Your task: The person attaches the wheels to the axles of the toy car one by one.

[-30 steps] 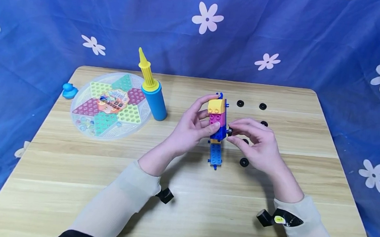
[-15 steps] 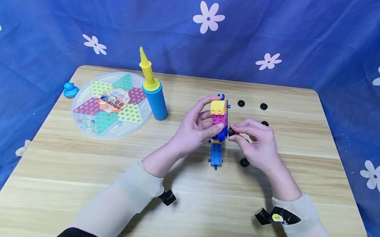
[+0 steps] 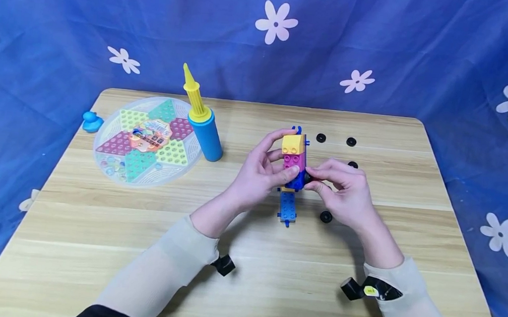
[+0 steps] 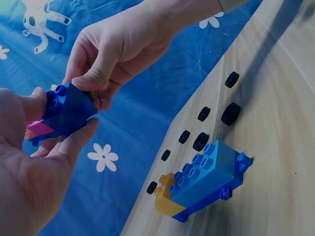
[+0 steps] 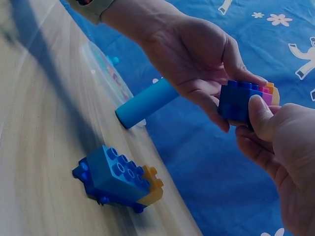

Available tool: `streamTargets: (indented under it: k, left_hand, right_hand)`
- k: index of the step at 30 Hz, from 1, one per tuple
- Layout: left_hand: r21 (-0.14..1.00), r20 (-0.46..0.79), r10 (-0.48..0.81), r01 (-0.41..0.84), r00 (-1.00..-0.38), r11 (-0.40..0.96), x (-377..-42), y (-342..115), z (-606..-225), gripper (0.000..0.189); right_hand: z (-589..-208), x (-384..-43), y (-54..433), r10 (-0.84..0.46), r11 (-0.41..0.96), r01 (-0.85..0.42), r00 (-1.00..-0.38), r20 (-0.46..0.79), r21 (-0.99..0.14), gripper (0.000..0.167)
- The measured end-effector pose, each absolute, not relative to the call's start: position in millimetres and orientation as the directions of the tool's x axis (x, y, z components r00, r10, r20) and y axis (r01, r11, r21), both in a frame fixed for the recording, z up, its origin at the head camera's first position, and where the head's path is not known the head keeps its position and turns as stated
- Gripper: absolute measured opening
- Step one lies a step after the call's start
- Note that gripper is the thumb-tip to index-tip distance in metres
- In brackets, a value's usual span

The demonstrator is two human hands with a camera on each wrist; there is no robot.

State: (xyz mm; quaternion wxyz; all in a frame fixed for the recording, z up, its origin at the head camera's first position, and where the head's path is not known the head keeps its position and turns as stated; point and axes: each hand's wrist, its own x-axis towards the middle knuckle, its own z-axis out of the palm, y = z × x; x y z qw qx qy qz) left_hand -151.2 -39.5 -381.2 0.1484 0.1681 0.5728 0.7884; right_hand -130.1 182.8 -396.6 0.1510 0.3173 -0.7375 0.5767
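My left hand [image 3: 257, 173] holds a toy block car [image 3: 293, 160] above the table, thumb on one side and fingers on the other. Yellow, pink and blue blocks top its blue base, which has small axle pegs. My right hand [image 3: 343, 190] pinches a small black wheel [image 3: 308, 177] against the car's right side, near its blue block. Fingers mostly cover this wheel, so how far it sits on the peg cannot be seen. Below, a second block car [image 4: 206, 169], light blue and yellow on a blue base with bare pegs, stands on the table.
Several loose black wheels [image 3: 326, 217] lie on the table [image 3: 270, 289] around my right hand. To the left are a blue and yellow hand pump [image 3: 206, 135], a round Chinese checkers board [image 3: 176, 175] and a blue rubber duck [image 3: 91, 122]. A blue flowered cloth [image 3: 227, 37] hangs behind.
The held car has shifted slightly to the right. The pinched wheel, a little apart from the car's side half a second ago, is now against it.
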Motion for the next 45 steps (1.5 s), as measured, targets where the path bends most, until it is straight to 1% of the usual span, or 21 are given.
streamTargets:
  k: [6,13,21,26,38,45]
  left_hand:
    - [0.960,0.098,0.428,-0.028,-0.899,-0.279,-150.8,-39.8,-379.8,0.071]
    - [0.967,0.089,0.418,-0.022,-0.904,-0.253,-151.0,-41.9,-377.4,0.071]
    - [0.965,0.096,0.417,-0.019,-0.904,-0.263,-151.8,-44.1,-377.4,0.075]
    - [0.966,0.106,0.417,-0.006,-0.903,-0.259,-152.1,-46.0,-376.1,0.075]
    - [0.968,0.125,0.418,0.018,-0.900,-0.249,-152.2,-47.3,-374.1,0.076]
    - [0.968,0.119,0.431,0.008,-0.894,-0.251,-151.7,-48.0,-372.4,0.080]
  right_hand:
    - [-400.4,-129.7,183.9,-0.294,0.118,-0.648,-0.747,0.597,-0.753,0.043]
    - [-403.7,-129.0,183.6,-0.307,0.070,-0.616,-0.762,0.571,-0.785,0.044]
    - [-403.6,-128.1,182.5,-0.314,0.069,-0.612,-0.763,0.566,-0.788,0.043]
    - [-402.3,-128.8,182.0,-0.317,0.051,-0.605,-0.764,0.562,-0.794,0.045]
    - [-402.1,-128.4,181.5,-0.308,0.078,-0.575,-0.791,0.529,-0.814,0.044]
    - [-401.2,-129.1,180.5,-0.300,0.071,-0.587,-0.783,0.544,-0.806,0.043]
